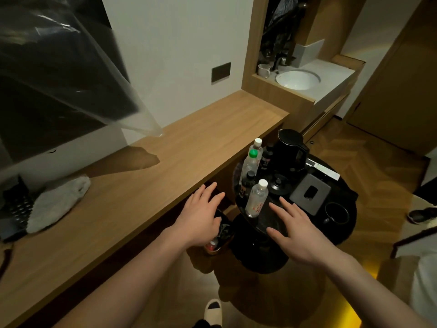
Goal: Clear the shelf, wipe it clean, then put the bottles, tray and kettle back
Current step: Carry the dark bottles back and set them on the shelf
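The wooden shelf (179, 147) runs from lower left to upper right and is bare except for a white cloth (56, 202) at its left end. Several bottles (256, 197) stand on a round black table (340, 230) to the right, together with a black kettle (289, 150), its base (279, 184) and a grey tray (309, 192). My left hand (202, 216) hovers, fingers spread, just off the shelf's front edge. My right hand (295, 229) is spread flat above the table, beside the nearest clear bottle. Both hold nothing.
A black screen (59, 74) wrapped in clear plastic leans over the shelf's left part. A small bin (218, 242) sits under my left hand. A washbasin (298, 79) and a mug (263, 70) are at the back right. A black cup (335, 213) stands on the table.
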